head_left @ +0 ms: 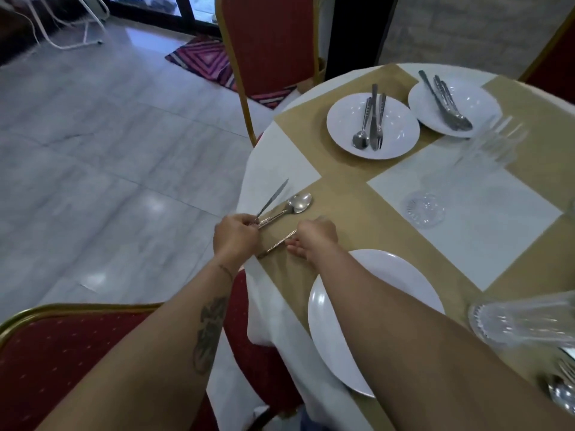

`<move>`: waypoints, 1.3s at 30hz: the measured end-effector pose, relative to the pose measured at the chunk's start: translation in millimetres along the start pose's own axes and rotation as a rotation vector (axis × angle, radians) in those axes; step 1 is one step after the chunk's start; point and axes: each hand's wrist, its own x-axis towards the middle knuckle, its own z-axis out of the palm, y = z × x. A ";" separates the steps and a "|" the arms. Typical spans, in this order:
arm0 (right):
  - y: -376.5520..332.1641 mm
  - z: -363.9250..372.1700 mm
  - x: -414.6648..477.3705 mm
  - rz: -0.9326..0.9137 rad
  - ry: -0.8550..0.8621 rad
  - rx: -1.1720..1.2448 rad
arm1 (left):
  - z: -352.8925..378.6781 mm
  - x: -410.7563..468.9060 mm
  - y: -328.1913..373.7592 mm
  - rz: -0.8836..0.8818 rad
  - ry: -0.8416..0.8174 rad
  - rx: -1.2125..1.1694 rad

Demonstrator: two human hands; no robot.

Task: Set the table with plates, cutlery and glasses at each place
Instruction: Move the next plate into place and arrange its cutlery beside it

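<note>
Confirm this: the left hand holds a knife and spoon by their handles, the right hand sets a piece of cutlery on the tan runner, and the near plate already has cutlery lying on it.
One thing is wrong. In the head view the near plate is bare; only the two far plates carry cutlery. The left hand does hold the knife and spoon, and the right hand is on a piece on the runner.

The left hand (pixel 235 233) grips a slim steel knife (pixel 273 197) and a shiny steel spoon (pixel 287 208), both pointing away beyond its fingers. The right hand (pixel 314 236) pinches a patterned metal handle (pixel 277 245) on the tan runner (pixel 357 213), its fingertips just beside the left hand.
</note>
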 end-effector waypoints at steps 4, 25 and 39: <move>-0.8 -4.5 -3.1 -0.028 0.052 -0.082 | -6.0 -1.2 -5.0 0.013 0.001 -0.057; 29.3 -0.6 -7.0 -0.942 0.043 -1.370 | -2.0 11.2 -30.0 0.035 -0.040 -0.019; -12.3 -58.5 -15.8 -0.760 0.185 -0.901 | 7.1 -23.7 -15.6 0.340 -0.109 0.040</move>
